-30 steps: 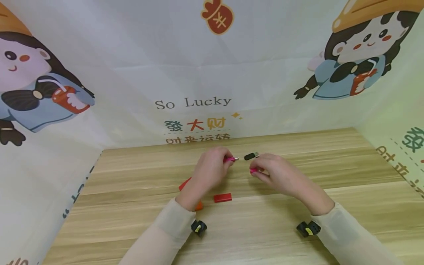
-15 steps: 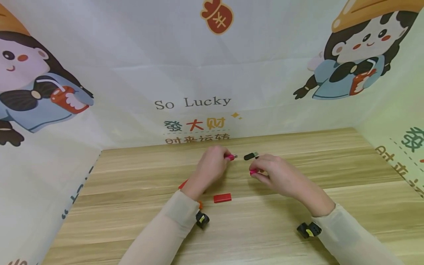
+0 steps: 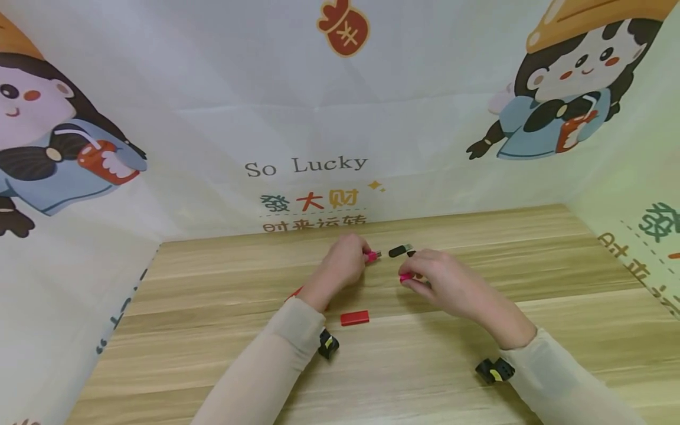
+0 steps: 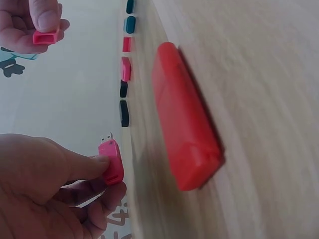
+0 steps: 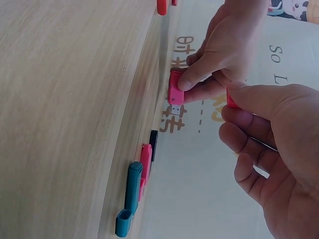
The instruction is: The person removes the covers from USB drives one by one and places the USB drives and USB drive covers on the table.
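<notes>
My left hand pinches a pink USB flash drive between thumb and fingers, its metal plug bare. A short way to the right, my right hand pinches a small pink cap whose open end shows in the left wrist view. Cap and drive are apart, both held above the table. Just beyond the hands lies a black flash drive with its plug exposed, and a small black cap sits by the right fingers.
A red stick-shaped piece lies nearer me on the wooden table. Another red piece is mostly hidden by the left forearm. The right wrist view shows a teal flash drive, a teal cap and another pink drive.
My left forearm has shifted right and the wrist has turned, covering the orange piece and more of the red one beneath. The right hand has barely moved; both grips are unchanged.
</notes>
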Tool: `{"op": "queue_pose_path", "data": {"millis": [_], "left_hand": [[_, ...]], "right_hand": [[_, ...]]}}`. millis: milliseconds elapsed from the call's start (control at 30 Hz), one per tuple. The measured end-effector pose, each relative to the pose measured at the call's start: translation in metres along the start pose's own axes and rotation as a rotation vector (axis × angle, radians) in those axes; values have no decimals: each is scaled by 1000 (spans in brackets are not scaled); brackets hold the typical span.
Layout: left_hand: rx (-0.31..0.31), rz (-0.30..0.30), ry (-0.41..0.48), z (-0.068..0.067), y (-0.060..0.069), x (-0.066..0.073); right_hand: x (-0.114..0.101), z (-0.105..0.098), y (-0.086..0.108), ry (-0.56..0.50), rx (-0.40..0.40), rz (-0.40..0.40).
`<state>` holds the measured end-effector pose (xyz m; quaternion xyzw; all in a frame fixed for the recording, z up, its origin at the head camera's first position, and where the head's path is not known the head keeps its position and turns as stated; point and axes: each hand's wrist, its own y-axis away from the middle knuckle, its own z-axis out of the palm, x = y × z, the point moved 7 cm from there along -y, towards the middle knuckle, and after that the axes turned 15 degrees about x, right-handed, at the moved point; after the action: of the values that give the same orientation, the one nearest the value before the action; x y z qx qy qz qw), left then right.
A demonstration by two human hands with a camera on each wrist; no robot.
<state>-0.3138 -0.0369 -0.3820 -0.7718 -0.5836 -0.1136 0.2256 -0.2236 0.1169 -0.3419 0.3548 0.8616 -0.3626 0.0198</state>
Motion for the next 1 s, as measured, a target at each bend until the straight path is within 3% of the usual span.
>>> {"op": "queue_pose_path", "data": {"millis": [333,1000], "left_hand": [[-46,-22,6,10,-2,-2],[-51,-57,-20,17,-7,-6]], "right_hand": [[0,0,3,-8,-12,18],[0,2,5,-5,-27,33]]}}
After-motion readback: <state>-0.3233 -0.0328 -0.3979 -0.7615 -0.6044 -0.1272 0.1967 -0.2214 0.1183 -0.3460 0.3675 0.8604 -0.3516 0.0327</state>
